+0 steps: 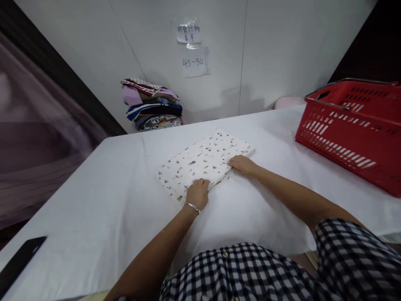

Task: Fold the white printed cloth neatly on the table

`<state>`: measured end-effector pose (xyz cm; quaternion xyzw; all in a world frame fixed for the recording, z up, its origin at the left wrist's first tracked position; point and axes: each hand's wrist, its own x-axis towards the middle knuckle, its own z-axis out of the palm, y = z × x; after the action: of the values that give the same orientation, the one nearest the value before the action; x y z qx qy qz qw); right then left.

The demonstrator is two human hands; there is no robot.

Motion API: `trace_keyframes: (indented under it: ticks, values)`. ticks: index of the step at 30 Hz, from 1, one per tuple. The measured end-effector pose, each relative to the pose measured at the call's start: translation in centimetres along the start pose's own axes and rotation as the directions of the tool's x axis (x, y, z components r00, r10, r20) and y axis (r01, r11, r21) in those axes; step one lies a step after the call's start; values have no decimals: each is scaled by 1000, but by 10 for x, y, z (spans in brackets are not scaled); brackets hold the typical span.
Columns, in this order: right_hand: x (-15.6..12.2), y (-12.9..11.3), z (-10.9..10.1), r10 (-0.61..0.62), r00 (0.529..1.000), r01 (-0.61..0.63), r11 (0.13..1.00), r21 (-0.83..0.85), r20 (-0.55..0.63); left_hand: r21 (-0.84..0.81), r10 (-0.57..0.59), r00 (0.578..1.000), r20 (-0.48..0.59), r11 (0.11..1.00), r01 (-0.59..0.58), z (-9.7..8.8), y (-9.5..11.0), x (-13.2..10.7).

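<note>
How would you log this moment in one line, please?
left hand: on near edge of folded patterned cloth | right hand: on same edge, further right | red basket: at right, apart | clothes stack: at back

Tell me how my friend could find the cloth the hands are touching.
Look at the big white table, left of the red basket. In its middle lies a flat folded cloth, with the left hand and right hand on its near edge. It is white with tiny dark specks, unlike the colourful pile of clothes by the wall.

White table (103, 209) bears folded printed cloth (203, 161), red basket (354, 129), black slab (19, 261).
</note>
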<state>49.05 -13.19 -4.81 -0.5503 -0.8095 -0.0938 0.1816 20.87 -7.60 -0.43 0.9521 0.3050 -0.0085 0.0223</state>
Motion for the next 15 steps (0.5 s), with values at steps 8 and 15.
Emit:
trace_keyframes:
  ticks: [8,15]
  values:
    - [-9,-12,0,6,1000,-5,999,40,-17,56,78,995,-54,996,-75,13,1,-11]
    - [-9,-17,-6,65,996,-55,985,165,-57,27,77,992,-97,997,-75,14,3,-19]
